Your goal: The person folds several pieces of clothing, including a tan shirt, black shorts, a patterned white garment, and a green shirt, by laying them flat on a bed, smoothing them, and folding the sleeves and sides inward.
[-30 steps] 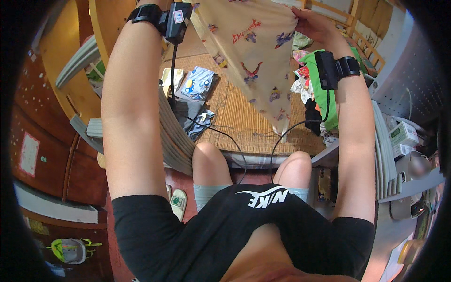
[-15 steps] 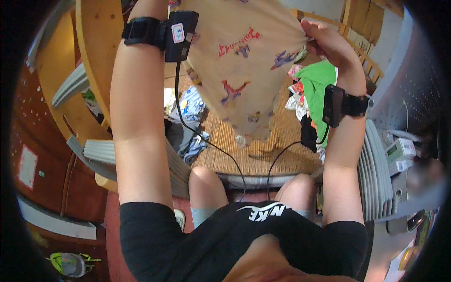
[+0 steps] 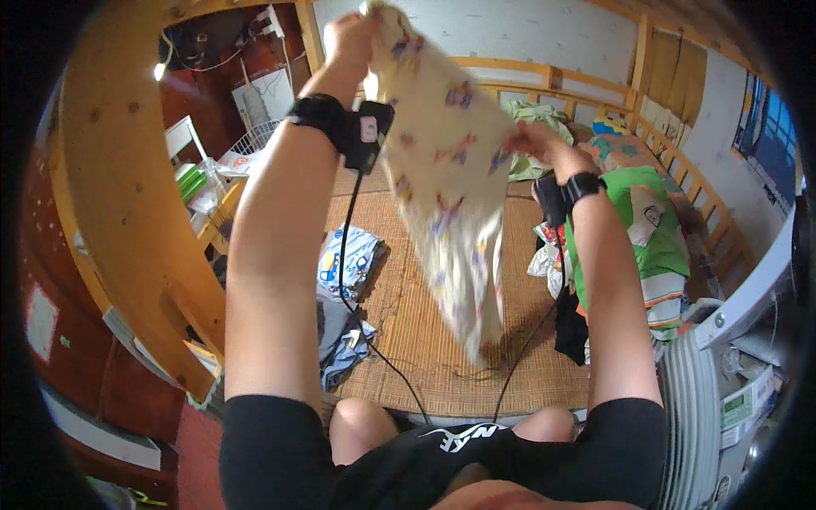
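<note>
We hold a cream garment (image 3: pixel 446 212) with a small coloured print up over the bed, and it hangs in a long fold from top centre down to about the middle of the view. Our left hand (image 3: pixel 353 34) is raised at 12 o'clock and closed on the garment's top edge. Our right hand (image 3: pixel 535 140) sits lower, at about 1 o'clock, gripping the cloth's right edge. The two hands are well apart, with the cloth stretched slanting between them. Each wrist carries a black band, and thin black cables run from them down toward our lap.

The hanging garment hides part of the woven straw mat (image 3: pixel 442 340) that covers the bed. At 9 o'clock from the garment, a blue printed cloth (image 3: pixel 348 259) lies flat on the mat, and just below it is a crumpled grey-and-blue piece (image 3: pixel 340 340). At 3 o'clock a heap of clothes lies along the mat's right side, with a bright green shirt (image 3: pixel 637 221) on top and a dark piece (image 3: pixel 571 327) at its lower edge. Behind the right hand another pale green bundle (image 3: pixel 535 119) rests near the wooden bed rail (image 3: pixel 544 72).

At 10 o'clock a thick wooden post (image 3: pixel 119 195) crosses the view. Beyond it stands a white wire basket (image 3: pixel 255 140); we cannot tell what it holds. A white fan grille (image 3: pixel 693 399) fills the 4 o'clock corner.
</note>
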`<action>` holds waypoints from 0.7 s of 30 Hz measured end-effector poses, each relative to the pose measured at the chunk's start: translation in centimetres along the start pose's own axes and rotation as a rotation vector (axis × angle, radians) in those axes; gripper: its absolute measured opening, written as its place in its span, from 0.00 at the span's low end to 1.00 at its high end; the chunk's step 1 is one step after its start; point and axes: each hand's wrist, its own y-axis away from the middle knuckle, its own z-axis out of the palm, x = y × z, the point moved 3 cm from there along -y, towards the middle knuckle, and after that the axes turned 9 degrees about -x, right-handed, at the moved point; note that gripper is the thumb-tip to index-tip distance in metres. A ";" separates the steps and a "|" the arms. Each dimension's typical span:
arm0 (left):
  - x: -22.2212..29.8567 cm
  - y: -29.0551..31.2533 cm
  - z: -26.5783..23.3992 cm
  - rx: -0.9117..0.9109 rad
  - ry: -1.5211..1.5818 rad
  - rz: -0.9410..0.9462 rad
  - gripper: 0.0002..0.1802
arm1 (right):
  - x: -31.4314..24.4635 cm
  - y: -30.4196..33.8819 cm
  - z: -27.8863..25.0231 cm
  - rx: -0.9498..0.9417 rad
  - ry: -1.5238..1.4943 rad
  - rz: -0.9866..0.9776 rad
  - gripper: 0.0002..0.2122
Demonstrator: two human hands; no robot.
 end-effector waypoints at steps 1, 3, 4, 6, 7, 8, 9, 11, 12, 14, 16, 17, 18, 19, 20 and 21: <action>1.7 -0.5 -0.3 -0.135 0.093 0.144 0.09 | -1.8 -1.5 -0.8 -0.042 0.009 -0.138 0.18; 3.5 -2.2 -0.6 -0.206 0.205 0.275 0.09 | -5.7 -3.5 -3.2 0.046 0.315 -0.568 0.14; 4.4 -0.6 1.1 -0.293 0.196 0.299 0.08 | -6.2 -3.5 -3.4 0.131 0.095 -0.522 0.15; 6.6 4.2 2.7 -0.381 0.174 0.307 0.08 | -8.6 -3.0 -3.4 0.265 0.150 -0.517 0.16; 6.5 6.0 2.9 -0.253 -0.038 0.236 0.09 | -9.1 -2.7 -4.6 0.319 0.457 -0.507 0.16; 6.2 7.2 2.5 -0.120 -0.255 0.163 0.10 | -8.4 -2.5 -4.4 0.309 0.249 -0.570 0.16; 3.7 8.3 2.2 -0.300 0.008 0.241 0.12 | -7.5 -2.0 -4.3 0.302 0.041 -0.629 0.15; 0.1 13.7 2.9 -0.405 0.091 -0.014 0.11 | -2.6 -0.2 -6.3 0.299 0.023 -0.536 0.15; -2.7 16.4 2.5 -0.502 0.185 -0.017 0.11 | -0.3 0.7 -6.2 0.270 0.000 -0.466 0.14; -7.7 23.6 3.0 -0.651 0.220 -0.406 0.12 | 9.1 2.9 -8.2 0.297 0.247 -0.116 0.13; -11.5 30.1 2.9 -0.836 0.131 -0.619 0.15 | 18.2 6.8 -4.1 0.213 0.313 0.033 0.10; -12.5 32.1 5.3 -0.979 0.145 -0.511 0.14 | 23.5 9.6 -8.1 0.246 0.542 0.253 0.10; -15.2 35.2 4.9 -1.004 0.125 -0.577 0.13 | 27.8 11.8 -5.4 0.240 0.520 0.450 0.11; -16.5 37.8 5.6 -1.017 0.169 -0.708 0.13 | 31.2 14.5 -4.6 0.243 0.535 0.490 0.12; -18.0 40.2 5.6 -1.106 0.168 -0.767 0.15 | 33.7 16.2 -3.8 0.198 0.503 0.485 0.13; -19.3 42.3 5.0 -1.187 0.157 -0.837 0.17 | 35.3 17.3 -1.6 0.204 0.437 0.599 0.14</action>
